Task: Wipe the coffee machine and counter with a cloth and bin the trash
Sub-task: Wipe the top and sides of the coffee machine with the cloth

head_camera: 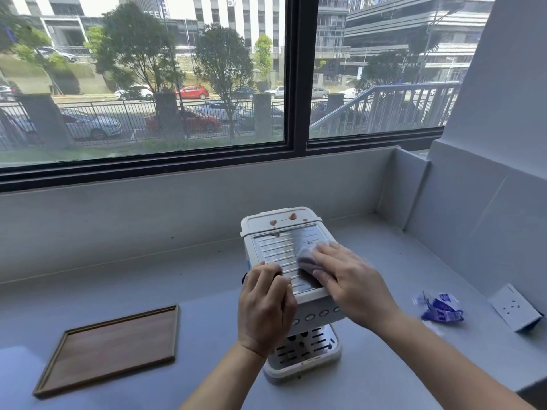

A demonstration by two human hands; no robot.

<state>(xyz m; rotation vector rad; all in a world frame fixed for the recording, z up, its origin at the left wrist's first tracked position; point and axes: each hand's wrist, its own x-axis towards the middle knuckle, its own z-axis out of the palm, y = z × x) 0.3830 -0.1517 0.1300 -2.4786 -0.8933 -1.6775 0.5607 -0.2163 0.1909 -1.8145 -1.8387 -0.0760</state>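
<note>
A white coffee machine with a ribbed metal top plate stands on the grey counter. My right hand presses a greyish cloth flat on the right side of that plate. My left hand grips the machine's front left corner. Small reddish bits lie on the white rear part of the top. A crumpled blue and white wrapper lies on the counter to the right of the machine.
A wooden tray lies on the counter at the left. A white socket box sits at the far right by the wall. A window runs along the back above a low upstand.
</note>
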